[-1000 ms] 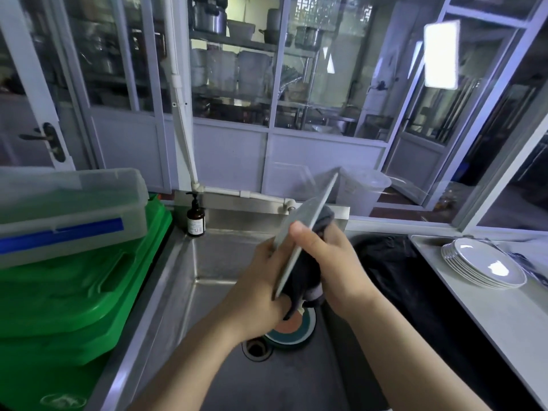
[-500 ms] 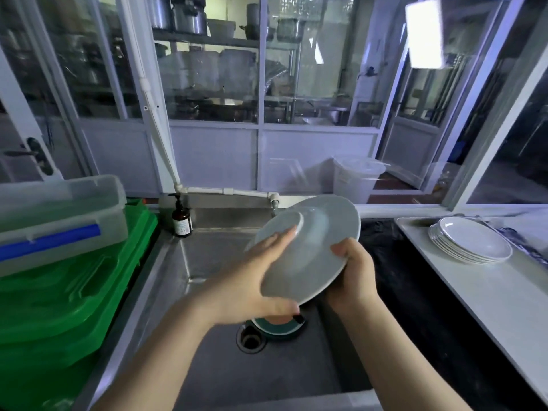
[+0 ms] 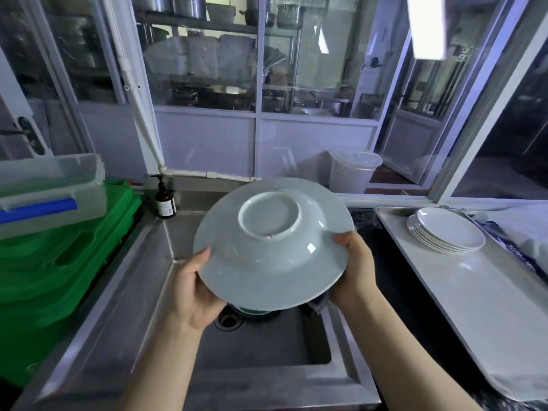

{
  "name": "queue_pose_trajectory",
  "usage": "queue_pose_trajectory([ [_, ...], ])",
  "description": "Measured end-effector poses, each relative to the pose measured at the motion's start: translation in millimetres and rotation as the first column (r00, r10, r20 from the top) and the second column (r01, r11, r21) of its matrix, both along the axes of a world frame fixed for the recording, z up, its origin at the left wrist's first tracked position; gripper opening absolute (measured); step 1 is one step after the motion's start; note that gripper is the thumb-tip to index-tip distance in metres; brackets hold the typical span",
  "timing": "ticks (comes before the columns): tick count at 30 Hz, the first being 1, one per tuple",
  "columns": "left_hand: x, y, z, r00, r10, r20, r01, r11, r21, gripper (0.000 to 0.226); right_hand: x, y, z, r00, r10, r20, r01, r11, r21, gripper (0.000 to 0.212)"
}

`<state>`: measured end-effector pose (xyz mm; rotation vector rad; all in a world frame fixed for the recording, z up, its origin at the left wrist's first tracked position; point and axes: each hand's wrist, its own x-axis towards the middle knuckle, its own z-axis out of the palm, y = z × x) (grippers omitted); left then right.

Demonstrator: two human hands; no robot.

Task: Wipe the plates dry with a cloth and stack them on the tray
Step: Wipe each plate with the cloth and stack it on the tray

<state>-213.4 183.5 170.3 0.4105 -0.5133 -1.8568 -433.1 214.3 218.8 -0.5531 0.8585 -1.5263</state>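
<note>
Plate [image 3: 275,262] underside up over sink [image 3: 142,280]; left hand [image 3: 194,287] grips rim, right hand [image 3: 353,271] grips opposite rim. Wiping step looks done; next, carry right, stack on plate pile [image 3: 446,229] on tray [image 3: 474,295].

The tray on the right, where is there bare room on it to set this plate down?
The tray is bare across its near and middle stretch, between the stack of plates at its far end and its near edge. The far right side is crowded by a blue patterned cloth. Both hands hold the plate over the sink.
</note>
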Motion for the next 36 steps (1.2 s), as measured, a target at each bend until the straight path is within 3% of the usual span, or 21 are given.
queue_pose_trajectory([
  [4, -7.6, 16.8, 4.1, 1.000, -0.009, -0.007, 0.009, 0.997, -0.079, 0.045, -19.9, 6.1, -6.1, 0.996, -0.006, -0.086, 0.013, 0.996, 0.091, 0.026],
  [7, -22.5, 35.3, 2.9, 0.996, 0.087, -0.031, -0.089, 0.994, -0.055, 0.045, -33.2, 2.3, -9.3, 0.998, -0.047, -0.038, 0.052, 0.988, 0.147, 0.036],
  [9, -27.5, 46.0, 1.4, 0.986, 0.168, -0.009, -0.168, 0.985, -0.045, 0.045, -40.5, -1.2, -12.3, 0.988, -0.154, 0.010, 0.150, 0.975, 0.163, 0.023],
  [11, -25.7, 53.1, 4.1, 0.973, 0.229, 0.017, -0.227, 0.971, -0.078, 0.047, -44.2, -1.0, -15.4, 0.951, -0.270, -0.148, 0.288, 0.951, 0.114, 0.022],
  [13, -25.5, 59.2, 7.4, 0.948, 0.314, 0.047, -0.307, 0.944, -0.125, 0.047, -41.6, 3.6, -12.7, 0.834, -0.370, -0.410, 0.364, 0.927, -0.096, 0.030],
  [15, -31.1, 65.0, 9.1, 0.912, 0.406, 0.064, -0.392, 0.906, -0.159, 0.050, -31.3, 8.6, -2.9, 0.681, -0.438, -0.586, 0.257, 0.893, -0.370, 0.032],
  [17, -36.7, 70.6, 10.5, 0.885, 0.462, 0.064, -0.445, 0.877, -0.181, 0.055, -17.5, 10.5, 8.8, 0.484, -0.486, -0.728, 0.093, 0.856, -0.509, 0.031],
  [20, -35.8, 74.6, 18.6, 0.872, 0.488, 0.034, -0.471, 0.857, -0.209, 0.063, 5.0, 7.1, 26.7, 0.142, -0.526, -0.839, -0.067, 0.840, -0.538, 0.033],
  [22, -32.2, 74.9, 25.9, 0.867, 0.498, 0.002, -0.486, 0.848, -0.211, 0.061, 20.5, 3.6, 37.4, -0.001, -0.518, -0.855, -0.094, 0.852, -0.516, 0.036],
  [24, -28.6, 73.9, 33.0, 0.853, 0.522, -0.015, -0.511, 0.830, -0.223, 0.054, 34.1, 1.5, 47.7, -0.053, -0.506, -0.861, -0.109, 0.860, -0.498, 0.038],
  [28, -11.8, 72.4, 43.8, 0.816, 0.576, -0.036, -0.566, 0.786, -0.248, 0.056, 62.8, 8.8, 53.7, -0.067, -0.527, -0.847, -0.189, 0.840, -0.508, 0.045],
  [32, 10.5, 66.8, 50.5, 0.766, 0.642, -0.038, -0.638, 0.752, -0.165, 0.059, 100.9, 30.3, 41.5, -0.180, -0.553, -0.813, -0.388, 0.800, -0.458, 0.062],
  [36, 39.5, 64.3, 45.7, 0.742, 0.670, -0.011, -0.670, 0.741, -0.055, 0.055, 127.5, 37.8, 29.1, -0.236, -0.611, -0.755, -0.598, 0.704, -0.383, 0.056],
])
